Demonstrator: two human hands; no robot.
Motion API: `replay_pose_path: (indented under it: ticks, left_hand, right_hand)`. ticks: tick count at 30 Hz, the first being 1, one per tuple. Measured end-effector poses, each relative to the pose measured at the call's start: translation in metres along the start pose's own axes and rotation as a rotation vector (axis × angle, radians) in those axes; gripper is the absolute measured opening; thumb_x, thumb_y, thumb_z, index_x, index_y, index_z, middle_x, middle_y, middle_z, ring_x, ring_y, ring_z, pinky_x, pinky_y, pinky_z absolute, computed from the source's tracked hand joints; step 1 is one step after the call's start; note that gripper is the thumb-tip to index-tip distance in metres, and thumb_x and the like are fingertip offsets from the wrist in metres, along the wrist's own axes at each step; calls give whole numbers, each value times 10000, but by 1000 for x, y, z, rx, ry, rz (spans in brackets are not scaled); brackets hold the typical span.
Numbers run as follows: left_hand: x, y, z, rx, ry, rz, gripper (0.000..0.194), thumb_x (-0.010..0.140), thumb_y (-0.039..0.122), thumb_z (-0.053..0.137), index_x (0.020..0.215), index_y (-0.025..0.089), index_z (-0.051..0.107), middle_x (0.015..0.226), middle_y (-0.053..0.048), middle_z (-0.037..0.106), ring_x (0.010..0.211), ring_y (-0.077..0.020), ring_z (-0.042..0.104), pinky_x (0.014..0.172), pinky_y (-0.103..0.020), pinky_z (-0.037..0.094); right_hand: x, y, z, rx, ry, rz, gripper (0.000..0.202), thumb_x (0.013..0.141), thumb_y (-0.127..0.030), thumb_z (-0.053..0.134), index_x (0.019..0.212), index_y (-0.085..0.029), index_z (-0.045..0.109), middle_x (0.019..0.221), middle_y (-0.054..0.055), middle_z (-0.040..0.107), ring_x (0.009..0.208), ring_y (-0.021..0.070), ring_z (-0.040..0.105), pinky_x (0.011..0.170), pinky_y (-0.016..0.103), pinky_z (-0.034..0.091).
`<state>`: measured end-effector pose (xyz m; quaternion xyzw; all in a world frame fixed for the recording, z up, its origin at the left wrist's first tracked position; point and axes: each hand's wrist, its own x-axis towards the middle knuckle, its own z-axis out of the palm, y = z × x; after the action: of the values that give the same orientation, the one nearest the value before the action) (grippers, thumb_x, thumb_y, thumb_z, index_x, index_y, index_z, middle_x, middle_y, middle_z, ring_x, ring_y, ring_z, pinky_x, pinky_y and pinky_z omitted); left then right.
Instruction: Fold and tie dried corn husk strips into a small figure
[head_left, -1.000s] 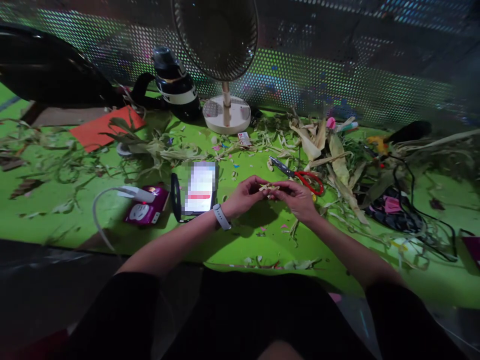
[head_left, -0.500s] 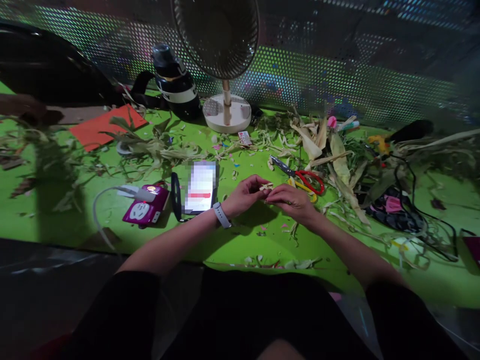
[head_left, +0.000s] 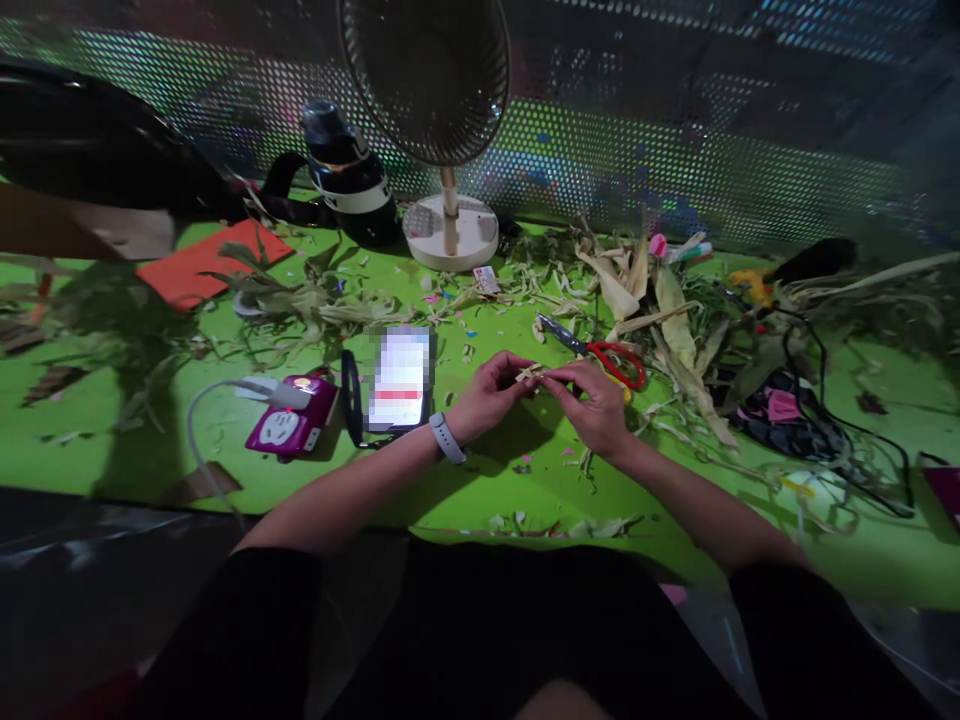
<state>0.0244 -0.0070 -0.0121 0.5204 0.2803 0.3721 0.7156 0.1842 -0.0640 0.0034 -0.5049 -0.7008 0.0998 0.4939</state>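
Note:
My left hand (head_left: pixel 491 393), with a grey watch band on its wrist, pinches a small pale strip of dried husk (head_left: pixel 529 373) over the green tabletop. The fingertips of my right hand (head_left: pixel 596 408) meet the strip's right end, thumb and forefinger pressed together. Fingers partly cover the strip, so its full shape is hidden. Just beyond my right hand lie red-handled scissors (head_left: pixel 621 364), blades pointing away to the left. A lit phone (head_left: pixel 401 385) with a blurred screen is left of my left hand.
A purple power adapter (head_left: pixel 292 418) with a white cable sits at left. Behind stand a fan (head_left: pixel 450 232) and a dark bottle (head_left: pixel 352 190). Dried husks (head_left: pixel 679 310) pile at right, near a black cable. An orange sheet (head_left: pixel 214 262) lies back left. Scraps litter the green table (head_left: pixel 465 495).
My right hand has turned and its fingers have shifted slightly along the husk strip. My left hand keeps its pinch. At far left, another person's hand has gone from where it was.

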Motion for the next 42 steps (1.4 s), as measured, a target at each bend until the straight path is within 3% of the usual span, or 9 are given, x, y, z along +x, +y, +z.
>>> replay_pose_path:
  ticks: [5,11,23,29,33,38,42]
  left_hand:
    - [-2,-2,2,60,36,42,347,713,386,728,893,153,545,761,15,617,696,-81,577,713,-243,481]
    - [-4,-2,3,63,69,70,344,721,386,724,894,155,537,832,-3,626,770,-93,594,769,-254,487]
    - [-6,-3,4,174,100,134,341,771,385,677,945,168,478,788,-2,596,709,-101,578,695,-253,484]
    - [-9,-3,6,277,110,177,301,797,382,647,935,174,478,793,-2,569,723,-103,565,690,-248,482]
    - [-10,-6,5,386,114,276,221,835,317,601,959,174,487,884,-39,589,815,-128,592,754,-283,489]
    - [-10,-6,3,631,122,425,114,835,208,566,943,181,541,866,-48,596,785,-144,577,710,-292,469]
    - [-10,-6,3,633,125,414,96,829,185,549,924,173,537,844,-44,590,770,-147,579,708,-298,478]
  right_hand:
    - [0,4,-1,-282,-4,-195,198,864,-179,582,1018,-201,705,845,70,681,776,170,614,697,305,515]
    - [-2,3,-3,-468,-122,-279,293,880,-156,531,1129,-221,671,915,95,687,831,203,612,731,342,498]
    - [1,6,-2,-349,-81,-230,187,878,-148,546,993,-199,684,846,57,714,778,184,624,721,324,486]
    - [2,3,-2,-430,-107,-220,220,870,-154,536,1003,-218,699,841,62,698,781,190,612,714,337,474]
    - [2,1,1,-407,-109,-204,215,882,-174,515,980,-198,705,836,82,696,789,199,614,714,343,486]
    - [2,1,2,-335,-126,-113,217,894,-202,499,953,-196,708,825,80,696,771,198,620,703,345,495]
    - [5,1,0,-290,-168,-56,200,895,-220,511,935,-190,704,813,70,703,742,187,629,685,323,498]
